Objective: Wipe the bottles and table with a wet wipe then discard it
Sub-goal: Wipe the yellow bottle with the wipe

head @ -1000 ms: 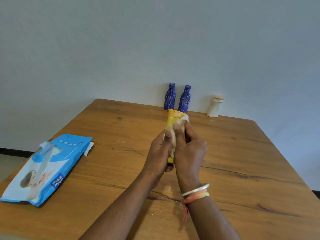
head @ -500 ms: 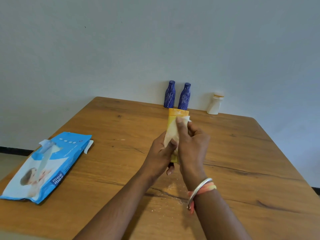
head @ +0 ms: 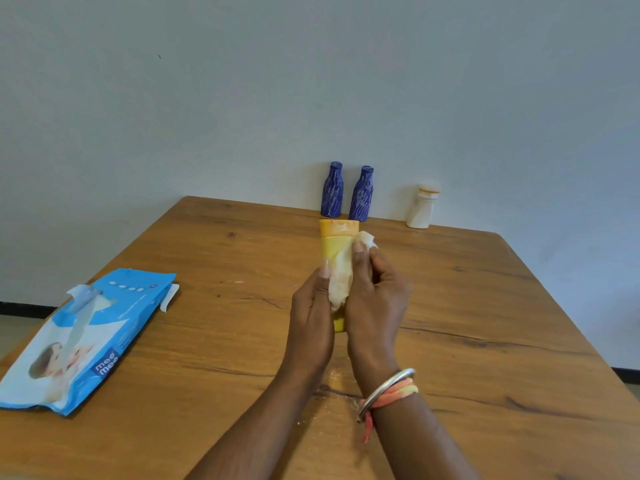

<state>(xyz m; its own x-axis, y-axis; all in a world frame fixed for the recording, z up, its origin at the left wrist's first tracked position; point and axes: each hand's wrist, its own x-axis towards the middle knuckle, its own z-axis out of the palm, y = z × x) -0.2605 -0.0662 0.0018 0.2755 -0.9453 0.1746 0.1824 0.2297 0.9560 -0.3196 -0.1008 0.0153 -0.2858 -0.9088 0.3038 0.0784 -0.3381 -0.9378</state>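
Above the middle of the table (head: 485, 306), the left hand (head: 311, 317) has its fingers curled round a yellow bottle (head: 334, 244), whose cap points to the far edge. The right hand (head: 377, 299) grasps the wet wipe (head: 341, 282) with its fingers and presses it on this bottle. At the far edge stand a blue bottle (head: 332, 194), a second blue bottle (head: 362, 197) just beside it, and a white bottle (head: 422, 207) nearer the far right corner. The wipes pack (head: 90, 334) lies at the left edge.

A blue wipes pack (head: 86, 337) lies flat at the left, its clear flap (head: 81, 296) peeled up and a white tab (head: 169, 297) sticking out at its far corner. Behind stands a plain pale wall (head: 311, 81) with a dark skirting (head: 24, 309) above a strip of floor (head: 14, 334). Pale crumbs (head: 334, 375) lie scattered near the front.
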